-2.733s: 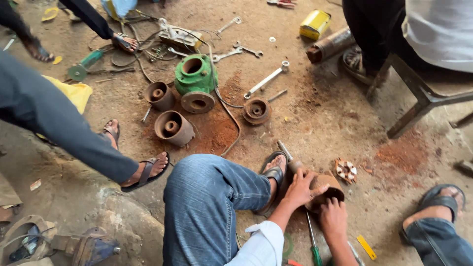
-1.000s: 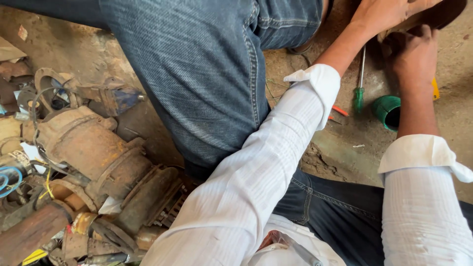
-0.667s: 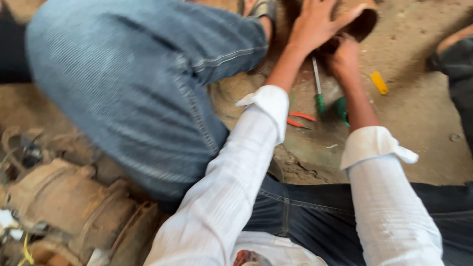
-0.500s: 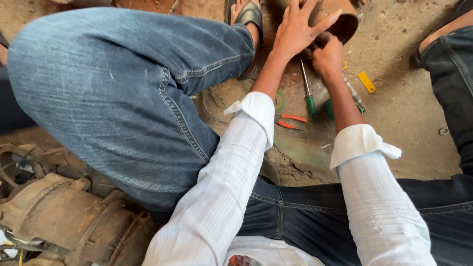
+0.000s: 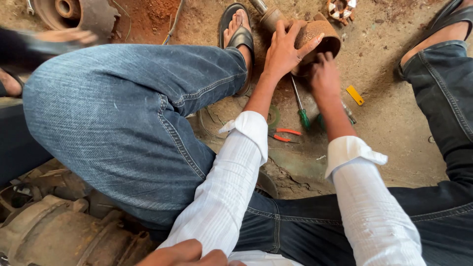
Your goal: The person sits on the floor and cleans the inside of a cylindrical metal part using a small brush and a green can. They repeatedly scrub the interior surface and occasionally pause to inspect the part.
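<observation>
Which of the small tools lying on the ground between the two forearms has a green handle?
The screwdriver: it has a green handle and a thin metal shaft. The pliers beside it have orange-red handles.

Fingertips of the right hand [image 5: 322,74] hidden behind the rim of the rusty housing [image 5: 315,42]; grip there impossible to judge. Part of the housing covered by the spread left hand [image 5: 283,49]. Rusty disc [image 5: 74,12] and small rotor [image 5: 342,7] cut off by the top edge. Corroded pump body [image 5: 54,236] cropped at the bottom left. Blurred dark limb [image 5: 44,44] at upper left.
</observation>
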